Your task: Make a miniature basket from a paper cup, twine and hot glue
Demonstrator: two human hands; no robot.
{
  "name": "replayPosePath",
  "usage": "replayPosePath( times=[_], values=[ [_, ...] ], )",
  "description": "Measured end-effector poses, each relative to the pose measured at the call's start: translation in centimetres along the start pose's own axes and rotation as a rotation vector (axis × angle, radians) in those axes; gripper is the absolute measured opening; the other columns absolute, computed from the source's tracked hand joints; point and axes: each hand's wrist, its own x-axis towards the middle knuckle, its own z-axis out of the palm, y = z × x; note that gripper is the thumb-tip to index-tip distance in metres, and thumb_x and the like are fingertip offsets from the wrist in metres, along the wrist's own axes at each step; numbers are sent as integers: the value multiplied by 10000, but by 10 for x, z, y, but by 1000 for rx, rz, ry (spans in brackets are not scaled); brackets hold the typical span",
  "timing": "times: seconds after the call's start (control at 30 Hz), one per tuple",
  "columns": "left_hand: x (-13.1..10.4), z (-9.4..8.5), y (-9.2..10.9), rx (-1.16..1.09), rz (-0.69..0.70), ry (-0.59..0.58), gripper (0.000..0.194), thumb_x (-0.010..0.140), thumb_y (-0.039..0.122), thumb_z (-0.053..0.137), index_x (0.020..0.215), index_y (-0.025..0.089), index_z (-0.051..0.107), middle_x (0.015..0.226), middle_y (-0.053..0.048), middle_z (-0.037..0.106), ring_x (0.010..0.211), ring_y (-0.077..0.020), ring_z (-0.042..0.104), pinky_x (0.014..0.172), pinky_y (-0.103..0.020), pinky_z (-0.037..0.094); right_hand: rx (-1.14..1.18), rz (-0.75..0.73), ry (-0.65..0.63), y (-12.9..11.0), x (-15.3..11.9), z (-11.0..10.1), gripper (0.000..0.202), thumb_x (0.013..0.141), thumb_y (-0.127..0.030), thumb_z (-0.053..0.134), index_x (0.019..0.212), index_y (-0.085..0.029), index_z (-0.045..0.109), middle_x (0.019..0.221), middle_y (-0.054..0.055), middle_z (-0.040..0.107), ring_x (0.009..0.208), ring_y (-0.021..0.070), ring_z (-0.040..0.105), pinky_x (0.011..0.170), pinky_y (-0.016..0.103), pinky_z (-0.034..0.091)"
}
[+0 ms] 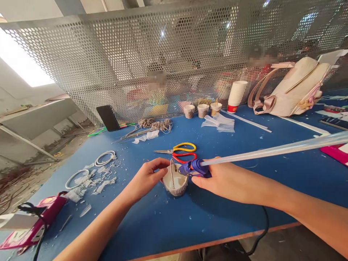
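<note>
A small paper cup point(176, 189) wrapped in grey-brown cord, with a cord handle arching over it, stands on the blue table. My left hand point(148, 179) grips its left rim between thumb and fingers. In my right hand point(217, 179) is a blue hot glue gun point(194, 168), its nozzle at the cup's right rim near the handle. A long clear glue stick point(272, 151) sticks out of the gun's back toward the right. Just beyond the cup lie scissors point(174, 151) with one yellow and one red handle, blades pointing left.
Several cord-wrapped cups point(202, 111), stacked paper cups point(237, 96) and a backpack point(296, 87) stand along the perforated metal screen point(122, 65). Twine point(154, 125), a phone point(108, 117) and glue sticks point(247, 121) lie nearer. At left are white rings point(105, 158), scraps and a pink power strip point(49, 214).
</note>
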Motion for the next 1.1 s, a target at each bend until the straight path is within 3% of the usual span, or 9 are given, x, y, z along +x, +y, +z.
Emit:
replayPosePath(
  times=[0.1, 0.2, 0.33, 0.47, 0.7, 0.83, 0.93, 1.1],
  values=[
    [0, -5, -1, -53, -31, -25, 231, 759, 281, 523, 912, 171, 656, 840, -28, 690, 714, -158, 604, 645, -269, 506, 183, 50, -16, 7, -6, -5, 209, 859, -341, 502, 716, -195, 543, 607, -43, 557, 450, 75, 416, 451, 212, 343],
    [1, -17, -6, -99, -29, -120, 293, 718, 204, 526, 983, 207, 650, 1011, -39, 689, 919, -201, 625, 785, -310, 519, 340, 72, -21, 16, -9, -5, 307, 885, -406, 480, 680, -182, 531, 591, -36, 542, 419, 64, 422, 438, 210, 356],
    [2, -25, -16, -127, 42, -342, 616, 652, 155, 632, 1250, 238, 506, 1318, -74, 555, 1214, -253, 504, 995, -394, 429, 552, 29, 61, 25, -9, -1, 320, 870, -443, 502, 711, -170, 550, 655, -12, 572, 409, 59, 446, 451, 229, 380],
    [2, -14, -21, -79, 63, -381, 843, 598, 194, 737, 1359, 211, 375, 1365, -99, 502, 1261, -269, 452, 1067, -427, 350, 721, 45, 108, 31, -4, 4, 327, 836, -446, 544, 665, -167, 544, 549, -35, 516, 388, 65, 431, 421, 230, 337],
    [1, 5, -23, -18, 19, -268, 694, 612, 262, 754, 1228, 175, 447, 1156, -72, 619, 1063, -244, 574, 964, -396, 447, 883, 103, 153, 48, 18, 14, 358, 833, -459, 553, 648, -153, 571, 500, -31, 513, 382, 67, 414, 422, 227, 307],
    [-2, 10, -20, -62, 89, -33, 651, 631, 313, 757, 1192, 181, 452, 1161, -103, 613, 1086, -262, 567, 955, -390, 440, 935, 86, 203, 54, 27, 20, 364, 827, -466, 558, 644, -152, 576, 497, -25, 526, 382, 68, 416, 435, 231, 322],
    [-4, 15, -17, -55, 67, 170, 664, 613, 334, 767, 1167, 189, 430, 1122, -96, 616, 1052, -260, 585, 906, -381, 467, 992, 93, 259, 58, 31, 24, 356, 806, -479, 583, 663, -153, 573, 584, -3, 575, 389, 66, 413, 433, 237, 329],
    [-5, 22, -24, -44, 65, 325, 695, 611, 368, 775, 1169, 208, 394, 1119, -91, 603, 1043, -255, 591, 845, -358, 492, 939, 149, 315, 67, 29, 24, 376, 783, -499, 599, 631, -157, 562, 542, -14, 541, 390, 73, 414, 422, 238, 292]
  ],
)
